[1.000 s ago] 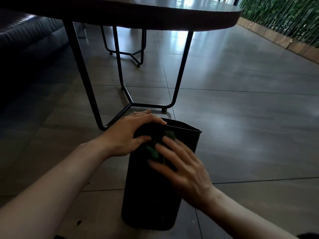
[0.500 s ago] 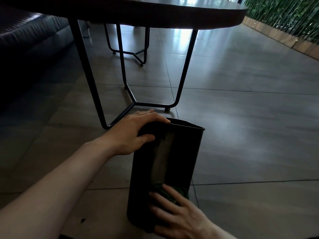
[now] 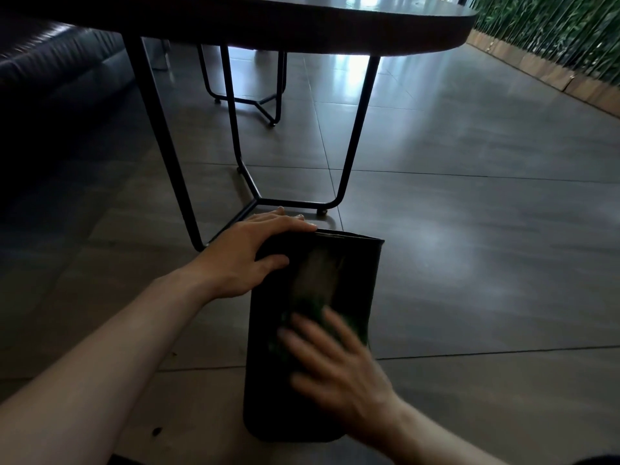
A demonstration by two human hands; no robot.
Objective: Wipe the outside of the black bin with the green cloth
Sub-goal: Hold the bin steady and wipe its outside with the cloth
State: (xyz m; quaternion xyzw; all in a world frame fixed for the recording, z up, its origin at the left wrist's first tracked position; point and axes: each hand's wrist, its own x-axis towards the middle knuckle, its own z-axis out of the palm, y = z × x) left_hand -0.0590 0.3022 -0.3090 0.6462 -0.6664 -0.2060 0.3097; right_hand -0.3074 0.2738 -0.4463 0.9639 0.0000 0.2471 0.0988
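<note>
The right hand (image 3: 339, 370), low and right of centre in the frame, is blurred; its fingers (image 3: 302, 340) lie spread and fairly straight, pressing the cloth (image 3: 320, 312) flat against the near wall of the bin (image 3: 275, 407); only dark green scraps of the cloth show past the fingertips and along the bin's right edge. The left hand (image 3: 248, 256), just above and left of centre, grips the bin's upper left corner; its fingers curl over the rim and the thumb (image 3: 273, 263) lies on the near wall.

The bin stands on the floor (image 3: 486, 263) in the lower middle of the frame, black, with a pale sheen on its upper wall between the two hands; both forearms run in from the bottom edge.

Behind the bin, the black wire legs (image 3: 355, 135) of a table (image 3: 335, 25) meet the floor; the tabletop crosses the top of the frame; a dark sofa (image 3: 60, 75) fills the upper left; green plants (image 3: 553, 31) above a wooden border stand in the upper right; small dark specks (image 3: 156, 431) lie on the tiles at lower left.
</note>
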